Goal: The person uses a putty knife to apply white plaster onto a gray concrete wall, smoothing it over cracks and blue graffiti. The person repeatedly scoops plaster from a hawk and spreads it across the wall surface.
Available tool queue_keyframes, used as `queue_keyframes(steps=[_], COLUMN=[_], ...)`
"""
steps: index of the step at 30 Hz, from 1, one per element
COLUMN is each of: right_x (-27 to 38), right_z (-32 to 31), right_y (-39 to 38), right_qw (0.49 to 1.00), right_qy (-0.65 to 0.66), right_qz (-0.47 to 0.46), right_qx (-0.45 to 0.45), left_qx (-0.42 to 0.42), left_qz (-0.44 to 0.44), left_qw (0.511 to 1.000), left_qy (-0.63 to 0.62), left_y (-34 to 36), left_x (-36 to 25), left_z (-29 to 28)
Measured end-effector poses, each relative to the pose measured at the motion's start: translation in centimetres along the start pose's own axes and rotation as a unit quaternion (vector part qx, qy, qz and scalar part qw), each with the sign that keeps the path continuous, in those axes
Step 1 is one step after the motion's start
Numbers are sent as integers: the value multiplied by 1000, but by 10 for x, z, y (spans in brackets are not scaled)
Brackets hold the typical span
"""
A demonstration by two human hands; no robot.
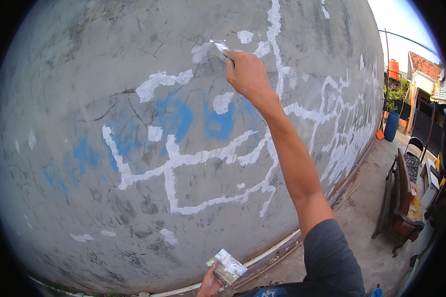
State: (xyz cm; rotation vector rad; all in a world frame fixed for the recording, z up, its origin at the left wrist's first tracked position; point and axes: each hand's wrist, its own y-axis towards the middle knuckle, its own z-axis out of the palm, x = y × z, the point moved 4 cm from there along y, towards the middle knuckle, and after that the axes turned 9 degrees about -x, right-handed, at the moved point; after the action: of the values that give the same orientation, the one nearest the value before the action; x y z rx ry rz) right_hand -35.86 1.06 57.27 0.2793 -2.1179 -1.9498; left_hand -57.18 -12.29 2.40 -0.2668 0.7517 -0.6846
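Note:
My right hand (249, 74) is raised high against a grey plastered wall (59, 119), closed around a small putty knife (219, 46). The knife's blade meets the wall beside a fresh pale smear of filler (201, 52). Low down, close to my body, my left hand (210, 283) grips a flat rectangular board (226, 266) coated with white putty; its thumb lies over the near edge. White filler strips (198, 157) follow branching lines across the wall, and faded blue paint (176, 119) shows among them. Dark thin cracks run through the upper left part.
A pipe (267, 255) runs along the foot of the wall. To the right, a wooden bench (399, 203) stands on the concrete ground (359, 232). Farther off are a blue barrel (391, 125), an orange tank (393, 69), plants and a house with a tiled roof (425, 64).

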Motion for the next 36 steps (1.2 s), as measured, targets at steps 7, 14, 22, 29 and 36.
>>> queue_keyframes(steps=[7, 14, 22, 29, 36], right_x=[7, 15, -4, 44, 50], right_z=[8, -52, -136, -164, -185], right_y=[-48, -194, -457, -497, -476], right_qw=[986, 929, 597, 399, 357], right_qy=[-53, 121, 339, 495, 564], right_qz=[6, 100, 564, 648, 596], right_qx=[155, 336, 459, 420, 446], left_qx=[6, -9, -16, -32, -21], left_qz=[2, -10, -23, -14, 58], left_qw=[1000, 1000, 1000, 996, 997], left_qy=[25, -2, -13, 83, 55], left_y=[25, 23, 26, 0, -34], left_x=[12, 24, 36, 25, 41], left_z=[-20, -32, -68, -42, 27])
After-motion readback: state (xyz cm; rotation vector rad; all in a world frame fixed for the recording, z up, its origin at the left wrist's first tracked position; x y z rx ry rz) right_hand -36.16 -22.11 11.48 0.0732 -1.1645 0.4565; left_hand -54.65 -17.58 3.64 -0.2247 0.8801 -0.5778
